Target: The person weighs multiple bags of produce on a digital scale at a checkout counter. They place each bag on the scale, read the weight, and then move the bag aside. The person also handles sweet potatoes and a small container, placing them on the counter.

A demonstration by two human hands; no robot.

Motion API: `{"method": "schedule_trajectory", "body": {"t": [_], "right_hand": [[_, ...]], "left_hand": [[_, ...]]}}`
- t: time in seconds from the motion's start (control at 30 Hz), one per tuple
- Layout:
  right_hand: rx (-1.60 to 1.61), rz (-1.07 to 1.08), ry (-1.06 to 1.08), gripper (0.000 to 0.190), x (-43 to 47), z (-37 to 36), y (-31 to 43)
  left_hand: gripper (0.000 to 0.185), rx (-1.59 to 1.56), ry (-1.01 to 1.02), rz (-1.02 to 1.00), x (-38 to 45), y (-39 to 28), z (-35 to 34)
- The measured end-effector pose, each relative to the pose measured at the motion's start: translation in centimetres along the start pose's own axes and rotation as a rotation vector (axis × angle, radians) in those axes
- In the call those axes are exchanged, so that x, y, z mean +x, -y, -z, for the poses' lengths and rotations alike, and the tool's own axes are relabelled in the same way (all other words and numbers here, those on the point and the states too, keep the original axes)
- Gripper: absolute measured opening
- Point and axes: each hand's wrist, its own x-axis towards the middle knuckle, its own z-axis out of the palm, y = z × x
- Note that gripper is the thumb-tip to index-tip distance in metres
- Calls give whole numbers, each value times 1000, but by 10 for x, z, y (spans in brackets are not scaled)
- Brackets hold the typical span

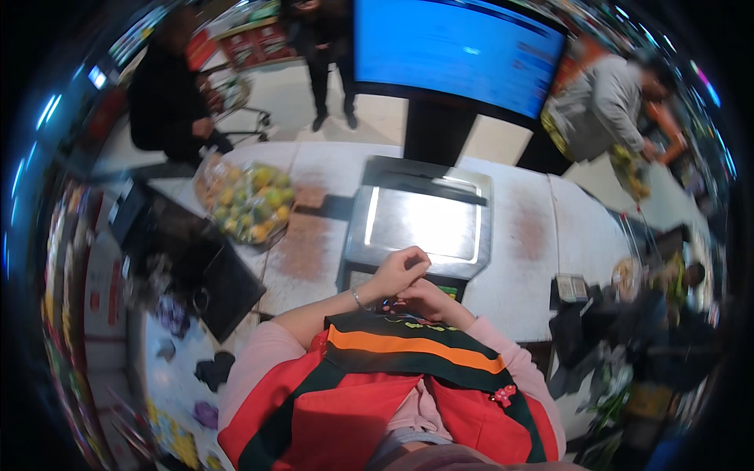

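Note:
My left hand [402, 272], with a bracelet at its wrist, crosses in front of my body just over the near edge of a steel-topped weighing scale [421, 226]. Beneath and beside it is my right hand [429, 300]; the two touch or nearly touch. Fingers of both are curled and partly hidden, so whether they hold something cannot be told. A clear plastic bag of yellow-green fruit [253, 203] stands on the white counter [377, 152] to the left of the scale, near a person's hand.
A large blue-lit screen [456, 50] stands beyond the scale. People stand across the counter at left, centre and right. Black equipment [230, 291] is at left, a small keypad-like device [571, 288] at right. A shopping cart [238, 97] stands behind the left person.

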Motion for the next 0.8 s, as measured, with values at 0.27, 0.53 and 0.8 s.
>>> {"method": "schedule_trajectory", "body": {"t": [0.27, 0.53, 0.8], "right_hand": [[-189, -209, 57, 30, 60, -39, -26], [-429, -332, -1, 17, 93, -59, -40], [-340, -226, -102, 14, 69, -44, -35]], "left_hand": [[13, -25, -221, 59, -72, 13, 59], [14, -94, -409, 3, -114, 49, 85], [14, -305, -282, 160, -111, 41, 68]]}}
